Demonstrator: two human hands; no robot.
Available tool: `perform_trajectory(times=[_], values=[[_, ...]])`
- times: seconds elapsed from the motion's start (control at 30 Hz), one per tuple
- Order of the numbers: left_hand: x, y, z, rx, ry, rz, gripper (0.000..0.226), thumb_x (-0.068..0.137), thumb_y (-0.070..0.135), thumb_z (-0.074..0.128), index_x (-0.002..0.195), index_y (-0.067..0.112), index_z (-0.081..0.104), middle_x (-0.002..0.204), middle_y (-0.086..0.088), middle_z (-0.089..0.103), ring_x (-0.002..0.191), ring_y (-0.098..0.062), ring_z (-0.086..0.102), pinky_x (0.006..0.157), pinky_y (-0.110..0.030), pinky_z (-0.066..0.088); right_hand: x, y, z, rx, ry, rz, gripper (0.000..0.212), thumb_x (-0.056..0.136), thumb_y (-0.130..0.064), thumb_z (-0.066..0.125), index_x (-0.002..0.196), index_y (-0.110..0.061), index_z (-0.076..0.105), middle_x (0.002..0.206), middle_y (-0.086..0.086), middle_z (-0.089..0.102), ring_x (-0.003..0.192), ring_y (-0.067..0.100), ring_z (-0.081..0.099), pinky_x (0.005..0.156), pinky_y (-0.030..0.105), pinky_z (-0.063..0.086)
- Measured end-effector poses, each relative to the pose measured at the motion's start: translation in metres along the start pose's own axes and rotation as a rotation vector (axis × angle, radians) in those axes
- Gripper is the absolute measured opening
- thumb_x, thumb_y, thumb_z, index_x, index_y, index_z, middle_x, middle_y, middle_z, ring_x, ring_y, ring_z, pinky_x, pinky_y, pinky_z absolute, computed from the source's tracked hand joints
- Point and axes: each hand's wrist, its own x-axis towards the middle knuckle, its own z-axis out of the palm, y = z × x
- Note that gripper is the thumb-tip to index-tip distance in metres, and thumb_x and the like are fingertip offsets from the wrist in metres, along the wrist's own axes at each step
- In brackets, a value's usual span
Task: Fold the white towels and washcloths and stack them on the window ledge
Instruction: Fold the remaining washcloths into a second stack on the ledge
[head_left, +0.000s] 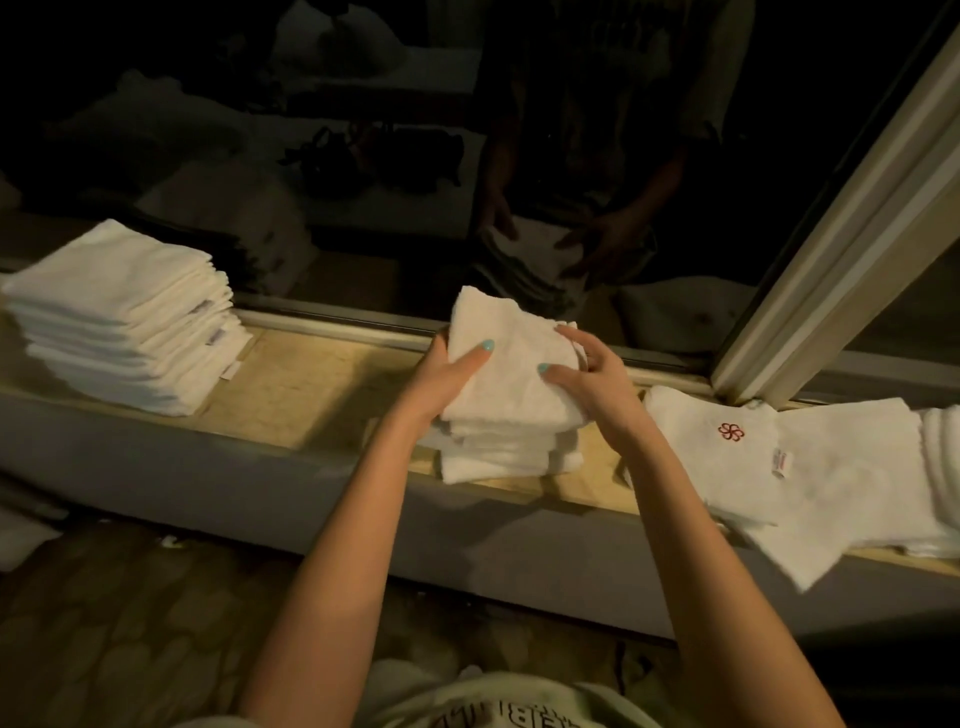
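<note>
A folded white washcloth (506, 358) lies on top of a small stack of folded washcloths (506, 457) in the middle of the window ledge (311, 384). My left hand (447, 374) grips its left edge, thumb on top. My right hand (592, 374) holds its right edge, thumb on the cloth and fingers curled at the side. A taller stack of folded white towels (124, 317) stands at the ledge's left end. More white towels (810, 467), one with a red flower emblem, lie spread at the right and hang over the ledge's front.
Dark window glass (363, 156) runs behind the ledge and mirrors the room and my hands. A pale window frame post (831, 234) slants down to the ledge at the right. Below the ledge is a grey wall face (208, 467) and dark floor.
</note>
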Motion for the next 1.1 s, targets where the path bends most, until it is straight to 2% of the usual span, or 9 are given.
perform_trajectory(times=[0.17,0.3,0.4,0.53,0.7,0.8,0.9,1.03,1.1], values=[[-0.009,-0.011,-0.002,0.001,-0.020,0.085,0.057,0.091,0.037,0.059,0.139,0.023,0.031,0.120,0.003,0.052,0.098,-0.014,0.058,0.063,-0.022,0.051,0.007,0.004,-0.001,-0.164,0.050,-0.021,0.048,0.090,-0.023,0.064,0.135,-0.032,0.047,0.144,0.002,0.038,0.121,0.025,0.048,0.094,0.039,0.051],[-0.013,-0.028,-0.007,0.056,-0.017,0.141,0.028,0.092,0.033,0.058,0.094,0.007,0.048,0.086,-0.006,0.053,0.072,-0.013,0.051,0.056,-0.022,0.040,0.005,0.016,0.003,-0.171,0.096,0.034,0.054,0.092,-0.032,0.061,0.141,-0.027,0.039,0.146,0.005,0.039,0.125,0.027,0.047,0.099,0.042,0.048],[-0.013,-0.028,-0.008,0.083,-0.033,0.144,0.027,0.092,0.032,0.059,0.085,0.009,0.046,0.079,-0.006,0.050,0.065,-0.011,0.049,0.051,-0.018,0.040,0.000,0.017,0.005,-0.223,0.149,0.112,0.062,0.091,-0.045,0.057,0.142,-0.018,0.035,0.143,0.009,0.043,0.121,0.027,0.051,0.096,0.040,0.048],[-0.011,-0.033,-0.001,0.148,0.014,0.055,0.031,0.089,0.033,0.063,0.094,0.008,0.046,0.096,-0.012,0.057,0.073,-0.015,0.055,0.051,-0.020,0.044,-0.009,0.025,0.005,-0.211,0.110,0.166,0.065,0.089,-0.050,0.056,0.138,-0.013,0.035,0.139,0.010,0.046,0.110,0.020,0.052,0.089,0.034,0.047],[-0.011,-0.031,-0.002,0.123,0.044,-0.104,0.061,0.085,0.039,0.068,0.132,0.010,0.042,0.120,-0.006,0.059,0.095,-0.017,0.060,0.059,-0.023,0.045,-0.009,0.024,-0.002,-0.206,0.013,0.180,0.066,0.089,-0.052,0.055,0.140,-0.015,0.033,0.142,0.008,0.043,0.117,0.024,0.051,0.090,0.036,0.047],[-0.013,-0.027,0.000,0.088,0.048,-0.113,0.062,0.084,0.039,0.069,0.132,0.015,0.039,0.122,-0.004,0.056,0.099,-0.020,0.060,0.066,-0.029,0.052,-0.010,0.022,-0.006,-0.189,-0.039,0.213,0.068,0.088,-0.053,0.056,0.140,-0.017,0.032,0.142,0.007,0.043,0.116,0.025,0.052,0.092,0.040,0.049],[-0.015,-0.025,0.005,-0.006,0.061,-0.111,0.062,0.082,0.035,0.071,0.132,0.018,0.037,0.124,-0.005,0.056,0.098,-0.019,0.060,0.072,-0.035,0.054,-0.009,0.024,-0.011,-0.151,-0.071,0.263,0.067,0.087,-0.056,0.056,0.137,-0.018,0.032,0.135,0.004,0.045,0.105,0.019,0.051,0.081,0.034,0.048],[-0.013,-0.024,0.007,-0.084,0.017,-0.104,0.086,0.080,0.033,0.074,0.147,0.032,0.020,0.132,-0.003,0.051,0.107,-0.022,0.058,0.089,-0.047,0.053,-0.009,0.025,-0.014,-0.094,-0.098,0.308,0.069,0.085,-0.061,0.056,0.133,-0.015,0.034,0.125,0.003,0.050,0.097,0.016,0.055,0.063,0.024,0.045],[-0.014,-0.020,0.008,-0.087,-0.016,-0.058,0.090,0.082,0.030,0.072,0.149,0.041,0.013,0.135,0.001,0.045,0.108,-0.020,0.057,0.087,-0.044,0.053,-0.011,0.023,-0.012,-0.039,-0.085,0.302,0.071,0.085,-0.060,0.057,0.135,-0.016,0.033,0.126,0.002,0.050,0.101,0.017,0.055,0.065,0.024,0.046]])
